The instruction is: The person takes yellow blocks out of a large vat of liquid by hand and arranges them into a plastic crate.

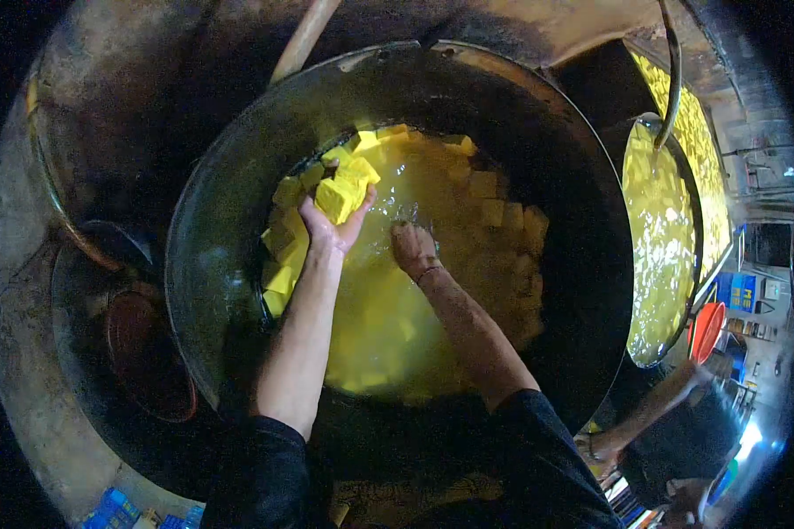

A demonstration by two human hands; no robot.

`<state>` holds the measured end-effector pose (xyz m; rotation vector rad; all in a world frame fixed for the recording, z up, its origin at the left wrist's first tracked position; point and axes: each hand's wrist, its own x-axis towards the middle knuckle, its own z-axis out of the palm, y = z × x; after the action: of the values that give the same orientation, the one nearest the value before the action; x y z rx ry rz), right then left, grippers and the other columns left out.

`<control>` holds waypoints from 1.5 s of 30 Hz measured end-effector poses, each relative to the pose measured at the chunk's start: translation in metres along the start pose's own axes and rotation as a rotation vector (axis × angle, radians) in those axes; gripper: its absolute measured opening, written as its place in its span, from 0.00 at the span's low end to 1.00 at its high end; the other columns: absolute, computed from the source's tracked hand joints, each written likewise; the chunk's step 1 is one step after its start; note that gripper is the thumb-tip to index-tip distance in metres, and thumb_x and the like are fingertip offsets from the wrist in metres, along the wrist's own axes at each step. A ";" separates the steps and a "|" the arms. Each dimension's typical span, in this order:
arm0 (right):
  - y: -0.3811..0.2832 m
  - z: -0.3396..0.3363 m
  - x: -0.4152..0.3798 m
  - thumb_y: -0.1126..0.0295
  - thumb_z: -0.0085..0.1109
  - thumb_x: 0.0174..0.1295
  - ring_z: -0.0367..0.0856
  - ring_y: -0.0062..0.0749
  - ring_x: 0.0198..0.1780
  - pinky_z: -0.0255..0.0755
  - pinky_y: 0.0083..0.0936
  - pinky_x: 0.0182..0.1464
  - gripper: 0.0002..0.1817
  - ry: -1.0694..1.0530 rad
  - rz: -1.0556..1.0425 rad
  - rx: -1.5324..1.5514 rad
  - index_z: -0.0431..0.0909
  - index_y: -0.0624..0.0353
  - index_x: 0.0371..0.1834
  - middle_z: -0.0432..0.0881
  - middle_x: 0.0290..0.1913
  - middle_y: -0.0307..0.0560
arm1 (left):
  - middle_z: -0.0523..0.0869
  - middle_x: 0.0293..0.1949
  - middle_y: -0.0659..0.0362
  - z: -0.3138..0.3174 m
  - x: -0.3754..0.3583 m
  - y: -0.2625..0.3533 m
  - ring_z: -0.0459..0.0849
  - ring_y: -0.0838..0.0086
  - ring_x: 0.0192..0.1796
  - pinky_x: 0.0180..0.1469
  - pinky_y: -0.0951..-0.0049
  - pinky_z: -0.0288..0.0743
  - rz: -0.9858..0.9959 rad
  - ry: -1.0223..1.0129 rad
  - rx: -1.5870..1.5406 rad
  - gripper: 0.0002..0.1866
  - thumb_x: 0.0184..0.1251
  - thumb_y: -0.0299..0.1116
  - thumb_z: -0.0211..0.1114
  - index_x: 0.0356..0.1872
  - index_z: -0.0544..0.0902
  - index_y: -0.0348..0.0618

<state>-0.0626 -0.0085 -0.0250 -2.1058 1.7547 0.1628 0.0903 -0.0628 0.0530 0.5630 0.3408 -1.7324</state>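
Several yellow blocks (340, 196) rest in my left hand (325, 231), with its fingers wrapped round them, at the left part of a large dark round vat (205, 220). My right hand (412, 247) is at the surface of the cloudy yellow liquid (388, 309), to the right of my left hand. Its fingers are curled and partly hidden in the liquid, so anything in them cannot be made out. More yellow blocks (492, 212) lie in the liquid along the vat's edges.
On the right stands a second vat (699, 220) holding yellow liquid and blocks, near a red basin (707, 331). A co-worker's arm (648, 414) shows at the lower right. Pipes (304, 40) hang over the vat. Blue packages (115, 510) lie at the lower left.
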 end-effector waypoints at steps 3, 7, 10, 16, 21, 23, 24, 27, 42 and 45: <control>0.024 0.014 0.007 0.66 0.58 0.51 0.83 0.47 0.33 0.77 0.40 0.36 0.10 0.047 -0.047 0.218 0.80 0.55 0.36 0.82 0.33 0.57 | 0.78 0.52 0.52 -0.014 -0.002 0.005 0.74 0.58 0.54 0.55 0.51 0.67 0.014 -0.061 0.009 0.22 0.63 0.46 0.44 0.50 0.77 0.45; 0.054 0.016 0.002 0.67 0.57 0.52 0.83 0.45 0.31 0.77 0.43 0.36 0.07 -0.077 -0.251 0.167 0.81 0.57 0.29 0.83 0.32 0.53 | 0.80 0.50 0.56 -0.031 -0.001 0.000 0.74 0.59 0.53 0.54 0.51 0.67 -0.030 -0.053 0.025 0.21 0.65 0.46 0.42 0.48 0.79 0.47; 0.033 0.034 -0.008 0.68 0.56 0.52 0.83 0.47 0.28 0.77 0.44 0.33 0.06 0.282 -0.430 0.365 0.80 0.58 0.25 0.83 0.26 0.50 | 0.81 0.48 0.57 -0.036 -0.004 -0.010 0.75 0.59 0.53 0.53 0.51 0.67 -0.068 -0.110 0.028 0.21 0.65 0.47 0.43 0.47 0.79 0.48; -0.016 0.042 -0.013 0.61 0.56 0.55 0.82 0.47 0.32 0.75 0.42 0.37 0.13 0.118 -0.013 0.004 0.80 0.56 0.39 0.82 0.34 0.53 | 0.81 0.49 0.57 -0.033 -0.007 -0.002 0.75 0.59 0.53 0.54 0.49 0.67 -0.063 -0.089 0.035 0.21 0.66 0.47 0.43 0.46 0.79 0.48; 0.036 0.022 -0.010 0.58 0.55 0.61 0.81 0.45 0.39 0.75 0.40 0.38 0.19 -0.008 -0.239 0.328 0.75 0.60 0.49 0.80 0.45 0.54 | 0.80 0.49 0.55 -0.032 -0.010 0.011 0.75 0.60 0.53 0.54 0.48 0.65 -0.030 -0.055 0.055 0.22 0.66 0.48 0.42 0.46 0.79 0.48; 0.060 0.008 -0.026 0.57 0.58 0.59 0.81 0.42 0.41 0.75 0.37 0.40 0.23 -0.135 -0.196 0.876 0.72 0.61 0.52 0.80 0.45 0.54 | 0.80 0.49 0.55 -0.040 -0.006 0.010 0.75 0.60 0.53 0.54 0.48 0.65 -0.041 -0.071 0.056 0.21 0.66 0.47 0.42 0.46 0.79 0.48; 0.065 -0.013 -0.032 0.58 0.63 0.57 0.81 0.38 0.45 0.76 0.34 0.44 0.28 -0.214 -0.186 1.118 0.68 0.64 0.56 0.79 0.47 0.52 | 0.80 0.49 0.55 -0.042 -0.002 0.005 0.75 0.60 0.53 0.54 0.49 0.66 -0.062 -0.078 0.070 0.21 0.67 0.46 0.42 0.45 0.80 0.48; 0.044 -0.095 -0.054 0.62 0.67 0.55 0.80 0.32 0.47 0.76 0.31 0.47 0.34 -0.181 -0.207 1.289 0.63 0.67 0.60 0.78 0.49 0.51 | 0.83 0.46 0.57 -0.043 0.002 -0.018 0.79 0.63 0.48 0.52 0.55 0.72 -0.068 -0.009 0.147 0.20 0.66 0.45 0.44 0.44 0.81 0.48; 0.014 -0.201 -0.159 0.55 0.69 0.49 0.65 0.48 0.60 0.63 0.36 0.60 0.41 0.513 0.059 0.635 0.61 0.60 0.63 0.64 0.60 0.60 | 0.81 0.43 0.55 0.013 -0.076 -0.150 0.80 0.64 0.44 0.48 0.65 0.77 -0.370 -0.558 0.003 0.22 0.65 0.48 0.52 0.47 0.77 0.40; 0.024 -0.225 -0.212 0.45 0.72 0.37 0.46 0.66 0.70 0.51 0.47 0.69 0.60 0.608 0.220 0.340 0.46 0.47 0.73 0.49 0.69 0.69 | 0.79 0.46 0.60 0.043 -0.102 -0.191 0.78 0.71 0.45 0.48 0.69 0.75 0.201 -0.684 0.936 0.23 0.64 0.51 0.53 0.49 0.74 0.43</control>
<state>-0.1655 0.0998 0.2463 -1.8145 2.1503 -0.7393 -0.0867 0.0440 0.1304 0.5783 -1.0220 -1.7046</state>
